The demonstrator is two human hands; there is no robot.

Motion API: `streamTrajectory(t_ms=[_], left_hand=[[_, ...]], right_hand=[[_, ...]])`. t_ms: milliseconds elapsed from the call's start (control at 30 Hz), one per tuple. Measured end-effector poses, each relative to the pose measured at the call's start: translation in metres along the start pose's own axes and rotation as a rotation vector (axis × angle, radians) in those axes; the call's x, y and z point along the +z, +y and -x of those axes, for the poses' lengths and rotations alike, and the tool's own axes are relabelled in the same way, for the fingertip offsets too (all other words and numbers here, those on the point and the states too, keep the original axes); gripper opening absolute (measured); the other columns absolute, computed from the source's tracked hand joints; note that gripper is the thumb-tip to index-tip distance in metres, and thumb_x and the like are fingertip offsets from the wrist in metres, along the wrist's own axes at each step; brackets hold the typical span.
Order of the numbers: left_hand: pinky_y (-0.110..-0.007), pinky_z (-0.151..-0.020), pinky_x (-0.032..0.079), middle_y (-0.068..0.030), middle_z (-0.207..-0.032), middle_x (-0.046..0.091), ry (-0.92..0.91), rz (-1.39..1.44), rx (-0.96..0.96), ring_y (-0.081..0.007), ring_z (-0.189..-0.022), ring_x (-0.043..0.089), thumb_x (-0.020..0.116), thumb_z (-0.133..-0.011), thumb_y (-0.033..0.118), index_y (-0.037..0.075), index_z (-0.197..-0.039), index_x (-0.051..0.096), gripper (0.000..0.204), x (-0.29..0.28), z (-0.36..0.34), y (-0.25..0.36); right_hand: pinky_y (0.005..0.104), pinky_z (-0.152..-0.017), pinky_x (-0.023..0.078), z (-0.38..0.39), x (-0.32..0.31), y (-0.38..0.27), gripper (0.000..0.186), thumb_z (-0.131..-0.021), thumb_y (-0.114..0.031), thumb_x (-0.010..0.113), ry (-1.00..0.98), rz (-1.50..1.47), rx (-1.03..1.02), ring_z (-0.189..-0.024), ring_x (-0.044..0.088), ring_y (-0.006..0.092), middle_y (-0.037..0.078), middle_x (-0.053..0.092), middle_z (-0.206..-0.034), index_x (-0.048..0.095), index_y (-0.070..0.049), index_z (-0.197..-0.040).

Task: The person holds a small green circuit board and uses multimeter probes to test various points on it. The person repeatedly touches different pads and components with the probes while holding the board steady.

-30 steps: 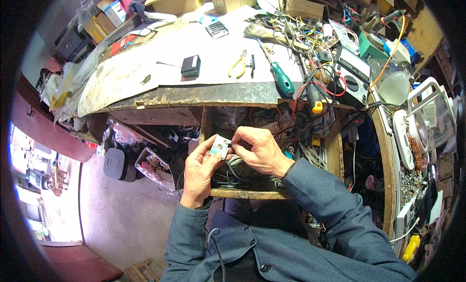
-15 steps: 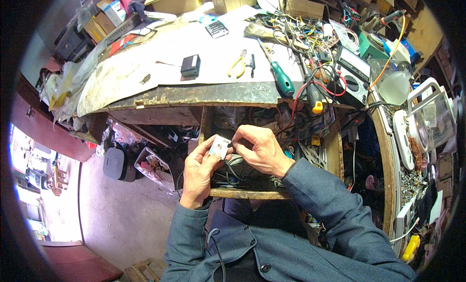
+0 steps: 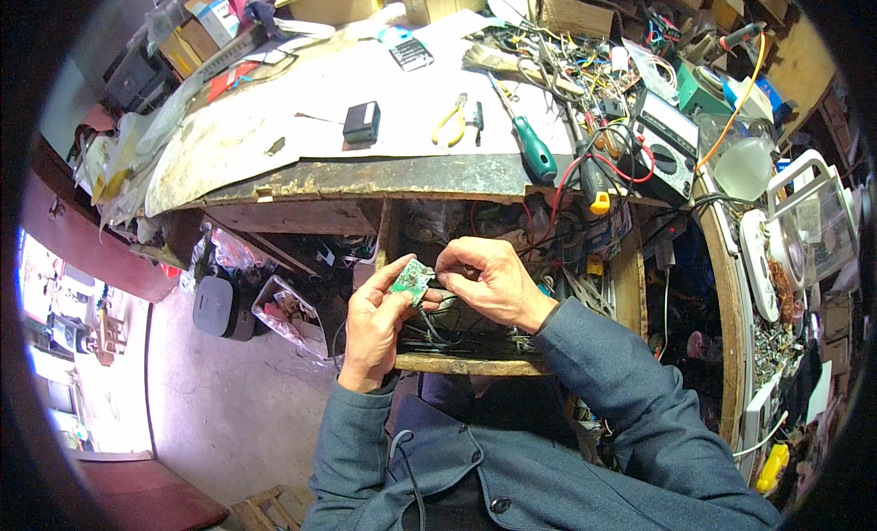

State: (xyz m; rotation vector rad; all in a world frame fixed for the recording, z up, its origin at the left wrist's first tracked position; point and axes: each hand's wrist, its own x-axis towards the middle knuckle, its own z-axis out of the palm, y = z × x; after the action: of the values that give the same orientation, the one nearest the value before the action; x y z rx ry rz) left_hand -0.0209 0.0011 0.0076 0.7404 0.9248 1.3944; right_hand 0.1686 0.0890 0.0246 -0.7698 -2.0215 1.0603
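Note:
A small green circuit board (image 3: pixel 413 281) is held between the thumb and fingers of my left hand (image 3: pixel 375 323), above the drawer. Close by its right edge, my right hand (image 3: pixel 489 280) is closed in a pinch. The fingers hide whatever small thing may be between them. Dark cables (image 3: pixel 427 330) hang just below the board, over the drawer. Which of them joins the board cannot be made out.
An open wooden drawer (image 3: pixel 470 364) lies under my hands. On the bench stand a black box-shaped device (image 3: pixel 362 122), yellow-handled pliers (image 3: pixel 449 125), a green screwdriver (image 3: pixel 532 148) and an analogue multimeter (image 3: pixel 665 146). Tangled wires (image 3: pixel 585 70) and a soldering iron (image 3: pixel 738 35) are at the back right.
The board has tilted in my left hand: its face looked white with glare before and now shows green. Both hands have stayed nearly in place.

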Motion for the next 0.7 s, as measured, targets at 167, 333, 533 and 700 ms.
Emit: streamTrajectory(t_ms=[167,333,533,700], left_hand=[[-0.028,-0.078,0.060,-0.0101,-0.105,0.071,0.091,-0.093,0.056,-0.0155,-0.086,0.071,0.073,-0.086,-0.007,-0.006,-0.139,0.053,0.056,0.012,0.002,-0.002],[-0.024,-0.066,0.059,-0.0067,-0.096,0.069,0.121,-0.204,0.036,-0.0108,-0.074,0.068,0.072,-0.090,-0.005,-0.005,-0.137,0.055,0.050,0.010,0.002,-0.004],[-0.024,-0.061,0.058,-0.0062,-0.090,0.069,0.152,-0.232,0.005,-0.0100,-0.068,0.067,0.072,-0.090,-0.003,-0.006,-0.133,0.058,0.045,0.013,0.003,-0.003],[-0.024,-0.060,0.058,-0.0065,-0.088,0.070,0.147,-0.200,-0.014,-0.0104,-0.066,0.067,0.072,-0.090,-0.002,-0.006,-0.133,0.059,0.045,0.012,0.003,-0.002]], right_hand=[[0.0372,-0.068,0.053,0.001,0.003,0.006,0.013,-0.085,-0.014,0.068,-0.026,0.029,-0.005,-0.074,0.068,0.0286,0.014,0.068,-0.080,0.070,-0.003,-0.092],[0.0384,-0.068,0.054,0.000,0.004,0.009,0.012,-0.084,-0.015,0.070,-0.051,0.068,-0.076,-0.075,0.068,0.0301,0.014,0.068,-0.080,0.070,-0.004,-0.090],[0.0387,-0.066,0.052,0.001,0.003,0.008,0.009,-0.083,-0.013,0.071,-0.070,0.084,-0.081,-0.073,0.067,0.0296,0.012,0.066,-0.077,0.070,-0.005,-0.088],[0.0386,-0.065,0.052,0.001,0.001,0.010,0.008,-0.082,-0.011,0.070,-0.084,0.095,-0.074,-0.073,0.067,0.0290,0.012,0.065,-0.077,0.071,-0.006,-0.089]])
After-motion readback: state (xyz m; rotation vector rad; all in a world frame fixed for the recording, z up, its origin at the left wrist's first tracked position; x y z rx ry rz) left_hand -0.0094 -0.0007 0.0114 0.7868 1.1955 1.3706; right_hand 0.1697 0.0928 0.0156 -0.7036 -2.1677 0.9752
